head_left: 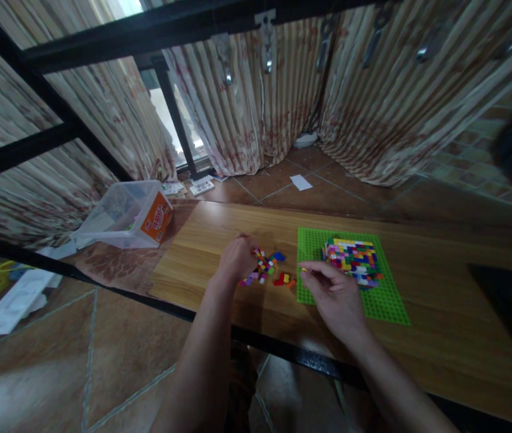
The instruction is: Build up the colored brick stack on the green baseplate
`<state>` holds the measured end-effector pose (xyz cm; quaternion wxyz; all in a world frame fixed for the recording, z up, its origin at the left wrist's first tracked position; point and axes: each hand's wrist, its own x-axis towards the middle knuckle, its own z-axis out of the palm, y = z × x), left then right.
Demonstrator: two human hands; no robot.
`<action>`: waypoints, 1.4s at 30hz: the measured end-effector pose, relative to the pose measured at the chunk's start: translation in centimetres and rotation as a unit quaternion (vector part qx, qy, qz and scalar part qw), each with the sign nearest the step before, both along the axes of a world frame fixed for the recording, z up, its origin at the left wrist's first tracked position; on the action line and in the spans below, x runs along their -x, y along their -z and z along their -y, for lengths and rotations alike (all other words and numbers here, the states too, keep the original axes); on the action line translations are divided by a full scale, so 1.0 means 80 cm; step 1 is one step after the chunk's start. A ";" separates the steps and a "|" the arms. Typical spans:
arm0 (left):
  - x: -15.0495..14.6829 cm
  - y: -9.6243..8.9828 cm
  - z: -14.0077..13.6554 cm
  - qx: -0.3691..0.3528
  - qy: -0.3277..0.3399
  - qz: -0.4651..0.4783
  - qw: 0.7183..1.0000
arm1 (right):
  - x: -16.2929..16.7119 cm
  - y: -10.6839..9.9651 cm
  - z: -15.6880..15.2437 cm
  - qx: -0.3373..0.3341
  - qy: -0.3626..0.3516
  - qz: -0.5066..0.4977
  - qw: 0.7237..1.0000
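Bricks (267,269) lie loose on the counter (202,252) under the curled left hand (237,258) – pick just one, slowly – while the right hand (335,294), fingers pinched on a tiny yellow piece (303,270), rests by the green plate (386,307) near the block wall (353,260).

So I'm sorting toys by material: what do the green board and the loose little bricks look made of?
Green board: likely hard plastic, evenly bright with a fine studded texture. Loose bricks: apparently glossy plastic, in solid saturated colours. They lie on a table that looks like wood-grain laminate.
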<state>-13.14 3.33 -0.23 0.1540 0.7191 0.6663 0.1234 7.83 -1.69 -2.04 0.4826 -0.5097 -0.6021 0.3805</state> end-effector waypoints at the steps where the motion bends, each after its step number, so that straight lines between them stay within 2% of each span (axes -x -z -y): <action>1: 0.000 -0.001 0.001 0.001 -0.004 0.003 1.000 | 0.000 0.000 0.000 0.001 -0.001 0.001 1.000; 5: 0.004 -0.005 0.003 -0.005 -0.007 0.011 1.000 | 0.000 0.001 0.000 0.015 -0.006 -0.010 1.000; 8: 0.009 -0.011 0.010 -0.016 0.008 0.033 0.999 | 0.003 0.002 0.000 0.050 -0.003 -0.049 0.998; 11: 0.011 -0.021 0.023 -0.006 0.040 0.113 0.993 | 0.008 0.000 -0.002 0.104 -0.005 -0.113 0.988; 15: 0.001 -0.030 0.041 0.044 0.110 0.225 0.967 | 0.016 -0.003 -0.002 0.150 -0.023 -0.169 0.974; 18: -0.011 -0.031 0.047 0.046 0.130 0.269 0.953 | 0.019 -0.003 -0.001 0.130 -0.032 -0.147 0.980; 23: -0.023 -0.024 0.046 0.053 0.129 0.319 0.937 | 0.016 0.003 0.003 0.066 -0.055 -0.048 0.995; 30: -0.029 -0.021 0.046 0.047 0.129 0.307 0.942 | 0.014 0.001 0.006 0.017 -0.085 -0.001 0.996; 37: -0.032 -0.021 0.048 0.064 0.145 0.316 0.935 | 0.010 -0.007 0.007 0.036 -0.103 0.000 0.994; 42: -0.021 -0.026 0.050 0.101 0.172 0.353 0.914 | 0.012 -0.013 0.003 0.098 -0.112 -0.103 0.983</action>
